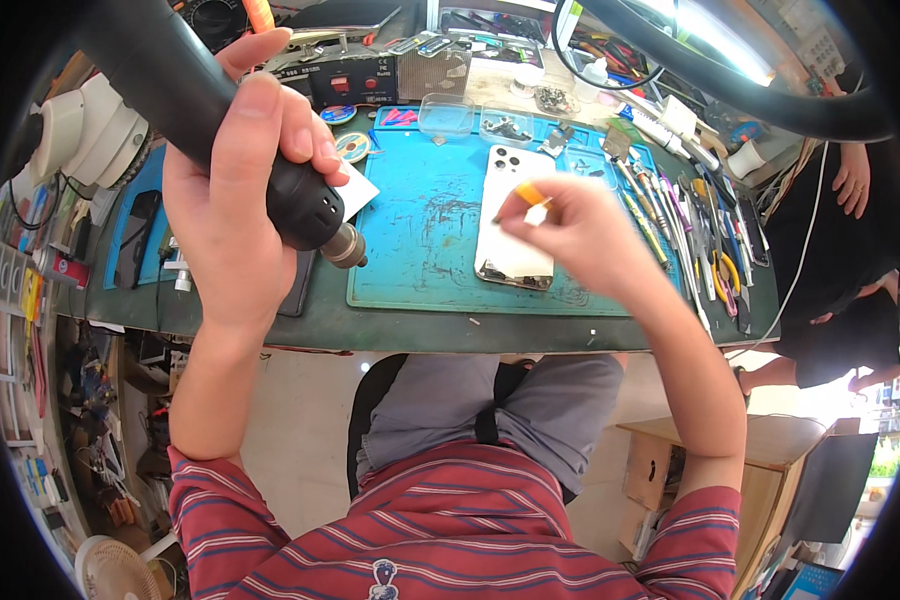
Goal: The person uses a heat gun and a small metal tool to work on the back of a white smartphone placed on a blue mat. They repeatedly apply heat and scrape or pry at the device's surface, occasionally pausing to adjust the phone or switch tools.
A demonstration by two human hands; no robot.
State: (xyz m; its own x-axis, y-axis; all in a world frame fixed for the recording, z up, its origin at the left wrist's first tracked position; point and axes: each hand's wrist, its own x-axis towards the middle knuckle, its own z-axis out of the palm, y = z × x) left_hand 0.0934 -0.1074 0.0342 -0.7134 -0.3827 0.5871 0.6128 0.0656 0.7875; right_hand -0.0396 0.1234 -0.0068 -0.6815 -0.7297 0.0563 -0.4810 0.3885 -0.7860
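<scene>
My left hand [232,200] is wrapped round the black handle of a hot air gun [315,210], held up over the left part of the blue mat [420,270]. Its metal nozzle [347,246] points down and to the right. A white phone [505,250] lies back up on the mat, camera lenses at the far end; its near end shows exposed inner parts. Above the phone's middle is my right hand [580,225], thumb and fingers pinched on a small yellow and white piece [532,196], blurred by motion. Whether the piece touches the phone I cannot tell.
Tweezers, screwdrivers and pliers [725,275] lie in a row right of the mat. Small clear boxes [445,116] and solder reels [351,147] sit along its far side. A dark phone [136,240] lies at the left. Another person's hand [851,180] shows at the right.
</scene>
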